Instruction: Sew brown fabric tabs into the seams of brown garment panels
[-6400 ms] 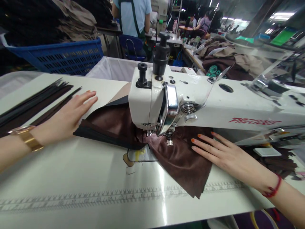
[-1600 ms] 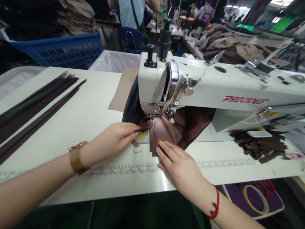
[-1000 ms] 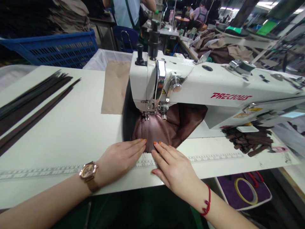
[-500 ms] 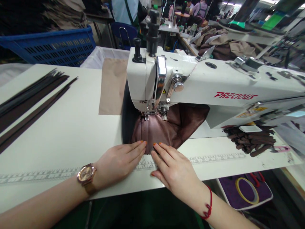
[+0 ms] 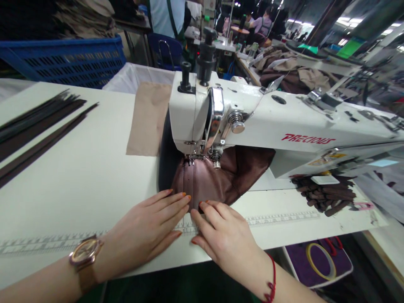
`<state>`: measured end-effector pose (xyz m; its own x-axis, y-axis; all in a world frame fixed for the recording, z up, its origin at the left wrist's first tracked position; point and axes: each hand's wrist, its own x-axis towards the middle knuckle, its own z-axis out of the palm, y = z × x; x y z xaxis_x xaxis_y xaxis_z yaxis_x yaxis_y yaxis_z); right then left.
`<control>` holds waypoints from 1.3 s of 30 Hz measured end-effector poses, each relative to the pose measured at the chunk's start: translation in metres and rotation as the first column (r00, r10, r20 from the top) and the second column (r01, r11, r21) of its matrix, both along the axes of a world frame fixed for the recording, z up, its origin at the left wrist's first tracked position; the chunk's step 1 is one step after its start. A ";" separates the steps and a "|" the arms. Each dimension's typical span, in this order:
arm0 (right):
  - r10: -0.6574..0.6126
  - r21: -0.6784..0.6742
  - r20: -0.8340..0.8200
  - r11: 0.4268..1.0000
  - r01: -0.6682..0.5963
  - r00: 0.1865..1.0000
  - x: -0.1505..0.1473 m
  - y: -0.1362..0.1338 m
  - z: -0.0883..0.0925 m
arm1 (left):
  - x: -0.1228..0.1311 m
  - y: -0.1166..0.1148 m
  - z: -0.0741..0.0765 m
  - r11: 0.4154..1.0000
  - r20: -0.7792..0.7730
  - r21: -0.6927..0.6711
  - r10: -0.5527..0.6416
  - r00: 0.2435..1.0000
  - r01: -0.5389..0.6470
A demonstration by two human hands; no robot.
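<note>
A piece of shiny brown fabric lies under the presser foot of a white sewing machine, with a seam line running down from the foot. My left hand rests flat at the fabric's near left edge, its fingers stretched out and angled toward the seam. On the near edge, right of the seam, my right hand touches the cloth with bent, separated fingertips; the thumb is off it, over the table. Dark material shows along the fabric's left side.
Dark strips lie at the table's left, and a beige fabric piece behind the machine's head. Short brown strips are piled at right. A blue basket stands behind. An open drawer holds a tape roll.
My left hand has slid left and nearer, and its fingers have spread. My right hand's fingers are more bent. The whole view has shifted slightly.
</note>
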<state>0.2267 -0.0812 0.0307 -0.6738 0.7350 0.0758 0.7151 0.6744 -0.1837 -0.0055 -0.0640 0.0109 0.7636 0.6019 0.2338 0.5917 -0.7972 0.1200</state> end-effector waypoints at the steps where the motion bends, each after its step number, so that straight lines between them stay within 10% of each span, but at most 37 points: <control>1: -0.001 0.003 0.000 1.000 0.001 1.000 -0.001 0.000 0.001 | -0.002 0.001 0.000 1.000 -0.007 -0.018 -0.010 1.000 0.010; 39: -0.003 0.095 0.027 0.995 0.000 1.000 -0.018 0.091 0.000 | -0.012 0.089 -0.008 0.998 -0.003 0.061 -0.028 1.000 0.029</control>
<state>0.2088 0.0093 0.0302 -0.6753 0.7265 0.1272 0.7201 0.6867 -0.0996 -0.0174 0.0250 0.0034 0.7806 0.5647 0.2679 0.5688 -0.8195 0.0698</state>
